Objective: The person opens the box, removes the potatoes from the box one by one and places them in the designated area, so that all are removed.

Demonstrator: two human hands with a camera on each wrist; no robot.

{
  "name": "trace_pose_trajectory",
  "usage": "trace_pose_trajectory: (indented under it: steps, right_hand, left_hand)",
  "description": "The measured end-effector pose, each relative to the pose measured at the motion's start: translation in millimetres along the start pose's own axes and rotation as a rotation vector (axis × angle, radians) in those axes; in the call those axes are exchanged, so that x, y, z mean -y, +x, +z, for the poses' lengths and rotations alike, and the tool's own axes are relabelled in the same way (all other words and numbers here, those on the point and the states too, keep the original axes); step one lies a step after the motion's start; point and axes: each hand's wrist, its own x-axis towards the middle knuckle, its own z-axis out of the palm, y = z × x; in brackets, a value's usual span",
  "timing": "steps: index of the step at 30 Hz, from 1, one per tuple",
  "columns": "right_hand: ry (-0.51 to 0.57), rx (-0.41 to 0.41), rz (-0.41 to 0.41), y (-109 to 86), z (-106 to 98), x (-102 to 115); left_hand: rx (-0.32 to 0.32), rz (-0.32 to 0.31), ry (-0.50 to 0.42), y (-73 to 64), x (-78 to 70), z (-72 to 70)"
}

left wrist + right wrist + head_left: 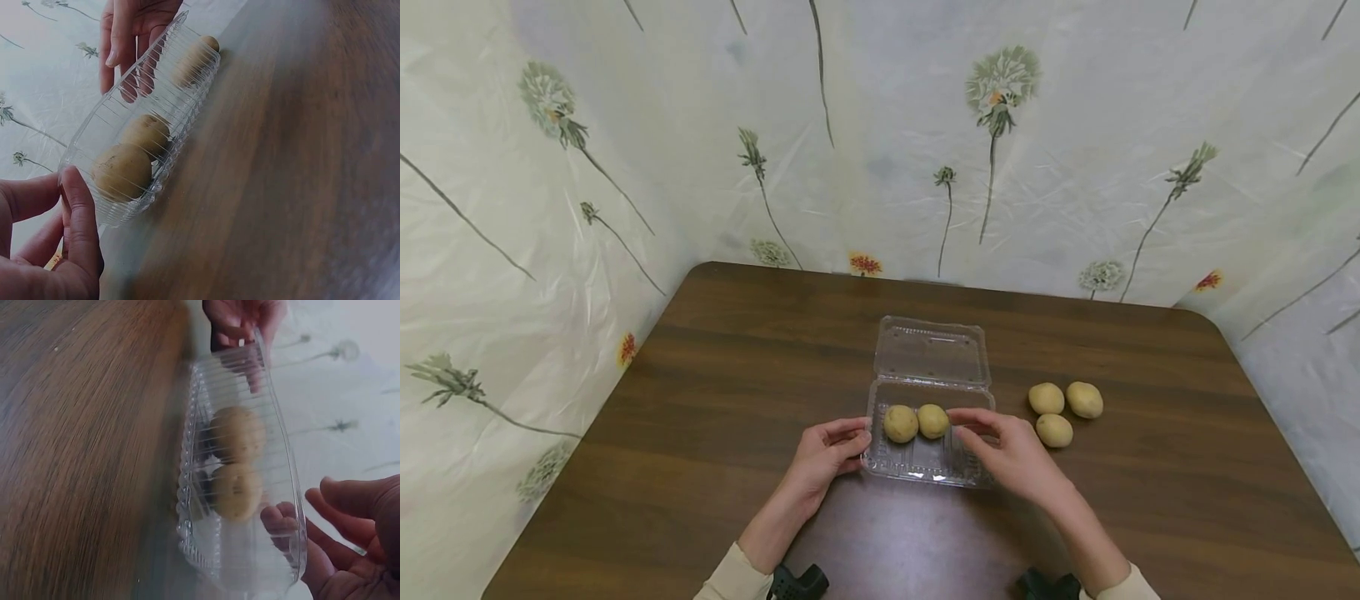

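A clear plastic clamshell container point(917, 477) lies on the table with its lid point(932, 354) folded back, away from me. Two potatoes sit inside: one at the left point(900, 424), the other point(933, 422) right beside it. My left hand point(826, 461) pinches the container's left rim between thumb and fingers, as the left wrist view point(65, 234) of the hand also shows. Over the right side of the container reaches my right hand point(1018, 457), its fingers loosely extended and holding nothing. Its fingertips point(278, 519) dip inside the rim close to the right-hand potato.
Three loose potatoes lie grouped on the brown wooden table point(760, 367) to the right of the container: a near one point(1054, 431), a left one point(1046, 398) and a right one point(1085, 400). A flower-printed plastic sheet point(880, 167) hangs behind the table and along its sides.
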Motion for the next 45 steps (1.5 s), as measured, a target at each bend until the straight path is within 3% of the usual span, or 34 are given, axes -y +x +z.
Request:
trace_pose_trajectory:
  steps: [6,11,18,27,37,45]
  right_hand:
    - [0.022,0.03,0.037,4.5,1,4]
    - [0.013,0.019,0.018,8.4,3,4]
    - [-0.039,-0.018,0.019,15.2,9,5]
    - [-0.123,0.015,0.01,23.4,15,5]
    - [-0.183,0.062,0.08,34.1,22,6]
    - [-0.211,0.036,0.087,38.7,29,5]
  left_hand:
    - [-0.001,0.002,-0.001,-0.2,-0.1,-0.1]
    - [-0.001,0.001,-0.003,0.0,-0.4,0.0]
    - [0.003,-0.003,-0.012,1.6,0.4,-0.6]
    - [0.007,0.002,-0.016,3.9,1.7,-1.2]
    - [-0.003,-0.003,-0.015,1.4,0.9,-0.9]
    - [-0.01,0.0,-0.011,-0.7,-0.7,0.7]
